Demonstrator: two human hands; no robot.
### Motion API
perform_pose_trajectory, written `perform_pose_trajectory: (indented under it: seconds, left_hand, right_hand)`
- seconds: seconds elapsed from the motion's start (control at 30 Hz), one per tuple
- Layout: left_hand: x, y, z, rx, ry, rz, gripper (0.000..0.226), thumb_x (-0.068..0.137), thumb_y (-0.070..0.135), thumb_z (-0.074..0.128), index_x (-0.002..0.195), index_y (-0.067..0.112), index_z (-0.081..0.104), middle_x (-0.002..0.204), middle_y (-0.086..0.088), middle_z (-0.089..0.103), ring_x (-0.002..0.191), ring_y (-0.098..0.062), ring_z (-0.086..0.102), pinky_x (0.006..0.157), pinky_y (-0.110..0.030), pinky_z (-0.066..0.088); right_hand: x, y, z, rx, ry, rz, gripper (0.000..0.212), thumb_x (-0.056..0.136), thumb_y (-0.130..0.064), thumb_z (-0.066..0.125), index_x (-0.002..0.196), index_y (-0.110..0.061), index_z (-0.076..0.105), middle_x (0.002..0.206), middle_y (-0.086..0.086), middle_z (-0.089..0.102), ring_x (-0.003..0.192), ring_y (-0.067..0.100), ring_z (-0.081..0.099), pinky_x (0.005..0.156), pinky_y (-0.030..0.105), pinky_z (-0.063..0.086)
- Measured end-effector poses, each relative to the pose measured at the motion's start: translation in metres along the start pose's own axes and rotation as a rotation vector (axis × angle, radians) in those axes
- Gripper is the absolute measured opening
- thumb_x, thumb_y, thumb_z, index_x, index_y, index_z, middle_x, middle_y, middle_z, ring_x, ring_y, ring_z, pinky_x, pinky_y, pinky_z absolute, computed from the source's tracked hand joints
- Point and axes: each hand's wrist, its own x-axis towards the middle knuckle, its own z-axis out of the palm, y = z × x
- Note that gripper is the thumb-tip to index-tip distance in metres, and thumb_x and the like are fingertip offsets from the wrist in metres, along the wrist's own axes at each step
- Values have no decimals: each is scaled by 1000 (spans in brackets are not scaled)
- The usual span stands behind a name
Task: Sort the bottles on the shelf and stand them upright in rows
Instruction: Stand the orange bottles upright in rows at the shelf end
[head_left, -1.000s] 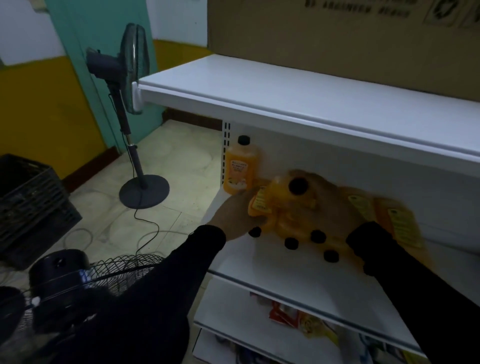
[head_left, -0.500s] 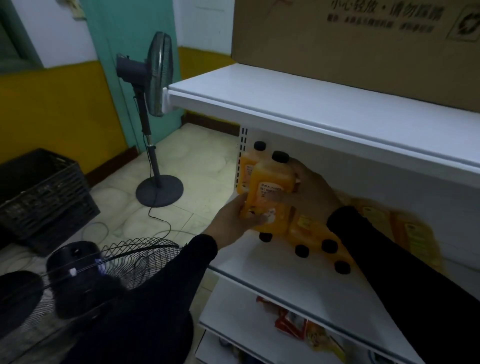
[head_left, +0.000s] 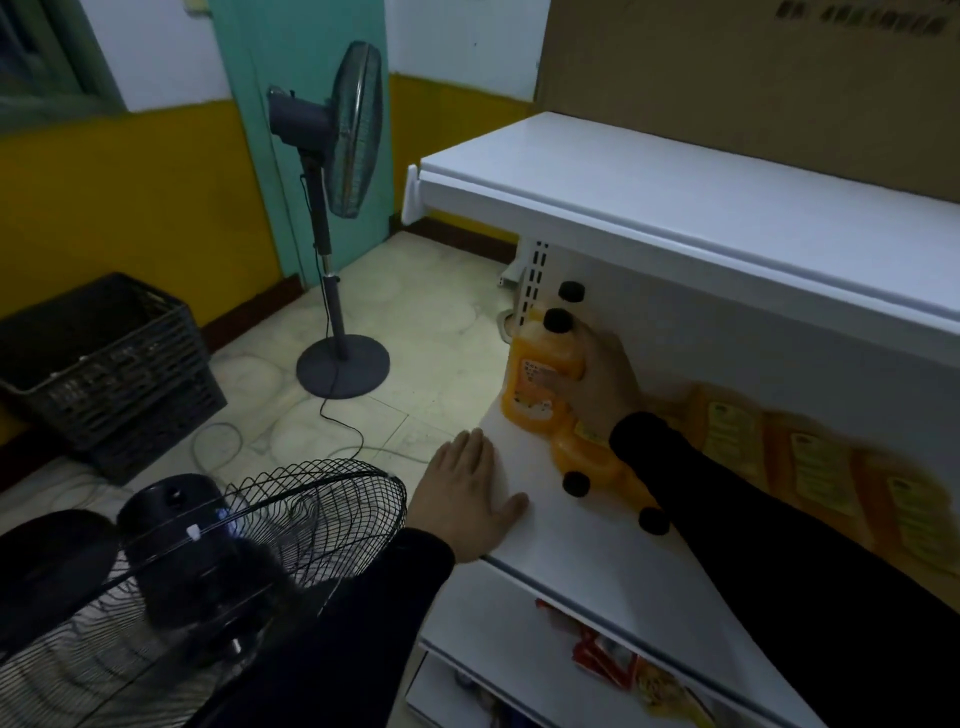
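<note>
An orange bottle with a black cap (head_left: 537, 374) stands upright at the left end of the white shelf (head_left: 582, 540), and my right hand (head_left: 602, 384) is wrapped around its right side. Just behind it, only the black cap of another upright bottle (head_left: 571, 292) shows. Several orange bottles (head_left: 592, 457) lie on their sides to the right, caps toward me, partly hidden by my right sleeve. More lying bottles with yellow labels (head_left: 821, 462) stretch further right. My left hand (head_left: 470, 493) rests flat on the shelf's front left corner, fingers spread, holding nothing.
A white upper shelf (head_left: 675, 208) overhangs the bottles, with a cardboard box (head_left: 753, 78) on it. A standing fan (head_left: 337, 208) and a black crate (head_left: 104, 364) are on the floor to the left. A wire fan cage (head_left: 249, 530) sits near my left arm. Packets (head_left: 613, 654) lie on the lower shelf.
My left hand let go of the bottle and dropped flat onto the shelf's front corner. My right hand set the bottle upright in front of the standing one.
</note>
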Motion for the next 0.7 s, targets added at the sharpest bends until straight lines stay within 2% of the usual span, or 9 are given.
perform_pose_trajectory:
  seconds: [0.1,0.2,0.27,0.43,0.7]
  left_hand:
    - [-1,-1,2,-18,-9,55,98,81,79,4,153,12,3,162,-7,1,149,-19,-1,116,-31,-8]
    - [0,-1,2,-13,-13,65,99,81,80,3,153,12,1,162,-6,-1,149,-18,-3,117,-30,-8]
    - [0,-1,2,-20,-20,54,100,80,80,4,153,13,0,162,-5,-2,149,-18,-3,118,-31,-5]
    - [0,0,1,-31,-15,47,98,81,79,7,153,13,1,162,-4,-1,149,-17,-3,117,-30,-5]
    - [0,0,0,-17,-2,63,94,86,76,14,154,11,5,162,-6,1,149,-18,-1,115,-28,-6]
  right_hand:
    - [7,12,0,-86,11,108,67,84,-44,66,142,-34,34,134,6,39,117,24,49,100,41,46]
    - [9,15,-2,-301,29,20,71,84,-51,63,144,-31,31,136,4,37,117,23,49,95,41,47]
    - [9,16,-2,-353,34,-4,71,85,-53,62,143,-28,31,138,3,37,116,25,51,92,44,49]
    - [4,17,4,-275,52,45,74,85,-48,65,145,-25,27,146,5,31,122,29,49,99,47,47]
    - [-1,12,2,-176,72,103,75,84,-46,68,144,-28,28,137,9,39,116,29,52,97,46,47]
